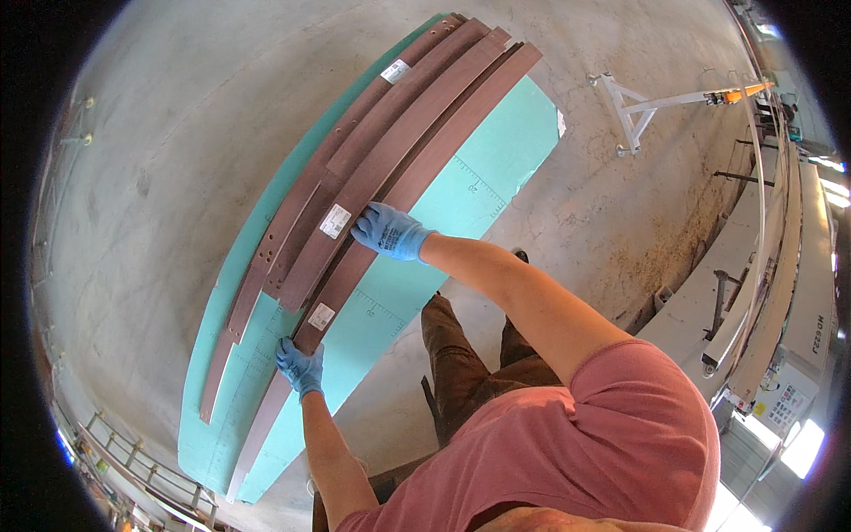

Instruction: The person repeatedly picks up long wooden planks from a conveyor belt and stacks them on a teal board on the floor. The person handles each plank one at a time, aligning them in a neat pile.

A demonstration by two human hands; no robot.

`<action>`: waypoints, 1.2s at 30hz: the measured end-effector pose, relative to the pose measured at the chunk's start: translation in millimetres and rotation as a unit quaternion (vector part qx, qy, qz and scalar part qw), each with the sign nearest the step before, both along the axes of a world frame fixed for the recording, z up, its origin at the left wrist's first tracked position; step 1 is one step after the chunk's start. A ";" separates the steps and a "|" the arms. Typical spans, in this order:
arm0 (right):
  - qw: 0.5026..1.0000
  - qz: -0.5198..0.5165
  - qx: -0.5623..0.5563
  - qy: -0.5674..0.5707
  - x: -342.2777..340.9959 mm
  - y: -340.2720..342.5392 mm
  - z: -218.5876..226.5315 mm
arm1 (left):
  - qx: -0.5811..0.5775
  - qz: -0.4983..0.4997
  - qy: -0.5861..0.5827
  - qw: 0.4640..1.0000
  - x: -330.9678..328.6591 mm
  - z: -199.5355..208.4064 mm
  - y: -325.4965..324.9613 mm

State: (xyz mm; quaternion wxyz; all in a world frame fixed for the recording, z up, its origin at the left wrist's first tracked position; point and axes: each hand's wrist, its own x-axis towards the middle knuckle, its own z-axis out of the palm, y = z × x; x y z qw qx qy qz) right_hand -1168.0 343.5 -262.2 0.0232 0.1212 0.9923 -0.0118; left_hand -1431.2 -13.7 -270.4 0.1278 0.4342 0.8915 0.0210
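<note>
**Both gloved hands on the brown strips, teal bench**

Left hand [300, 365], blue glove: fingers curled together over the near end of one long brown strip [417, 177], clamped on its edge just below a small white label [321, 316]. Grip looks closed around the strip, thumb side hidden.

Right hand [388, 230], blue glove: laid flat on top of the same strip farther up, fingers together and pointing toward a second white label [335, 221] on the neighbouring strip [390, 146]. Pressing down, not wrapped; can't tell if anything is pinched under the palm.

Strips: several long, thin, dark-brown pieces lying side by side, overlapping, running diagonally along the teal worktop [496, 168]. Outer strip [257, 266] on the left has small holes near its lower part. A third white label [395, 71] sits near the far end of the stack. Worktop has printed ruler markings along its right edge.

Around: bare concrete floor [177, 115]. White metal stand [634, 111] with an orange tip well apart to the upper right. Pale long machine housing [798, 293] along the right rim. Person wears a pink shirt [612, 434] and brown trousers [456, 363].
</note>
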 end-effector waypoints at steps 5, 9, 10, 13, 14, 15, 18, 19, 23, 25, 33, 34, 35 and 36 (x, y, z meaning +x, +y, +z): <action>1.000 -0.008 0.012 -0.014 -6.1 -4.2 -1.0 | -0.033 -0.002 -0.017 0.999 -1.9 -5.1 -1.8; 1.000 -0.005 0.009 -0.011 -8.3 -6.1 -4.0 | -0.074 0.031 -0.045 0.996 -0.9 -5.4 -3.9; 0.999 -0.006 0.031 0.010 -8.0 -5.8 -2.9 | -0.079 0.033 -0.047 0.995 -1.3 -6.3 -4.6; 0.999 -0.015 0.032 0.028 -2.8 -5.8 5.4 | -0.050 0.028 0.003 0.998 6.4 -9.6 -3.5; 1.000 -0.023 -0.010 0.004 0.1 -6.1 9.4 | -0.080 0.019 0.011 0.997 4.5 -9.2 -1.2; 0.998 -0.029 -0.052 -0.022 6.8 -7.0 12.1 | -0.110 0.012 0.016 0.994 4.9 -10.1 -0.8; 0.996 -0.041 -0.009 0.075 35.9 -17.0 24.9 | -0.184 -0.008 0.036 0.982 2.6 -8.1 2.4; 0.995 -0.053 -0.042 0.076 45.6 -19.8 25.9 | -0.203 -0.018 0.044 0.978 0.8 -5.5 10.4; 0.972 -0.131 -0.139 0.133 96.6 -29.2 39.4 | -0.249 0.035 0.076 0.965 -2.1 -4.0 19.4; 0.961 -0.206 -0.142 0.119 144.3 -26.6 54.5 | -0.301 0.091 0.003 0.949 -10.7 -8.9 26.0; 0.657 -0.696 0.245 -0.155 604.1 32.2 171.0 | -0.295 0.151 0.165 0.929 85.7 43.4 68.9; 0.606 -0.720 0.258 -0.218 668.3 30.6 191.1 | -0.265 0.115 0.176 0.941 115.8 53.7 77.4; 0.540 -0.755 0.291 -0.230 707.7 51.0 218.3 | -0.240 0.093 0.175 0.950 152.0 55.6 78.5; 0.465 -0.793 0.318 -0.234 751.2 63.9 241.5 | -0.207 0.068 0.182 0.959 186.1 57.7 89.5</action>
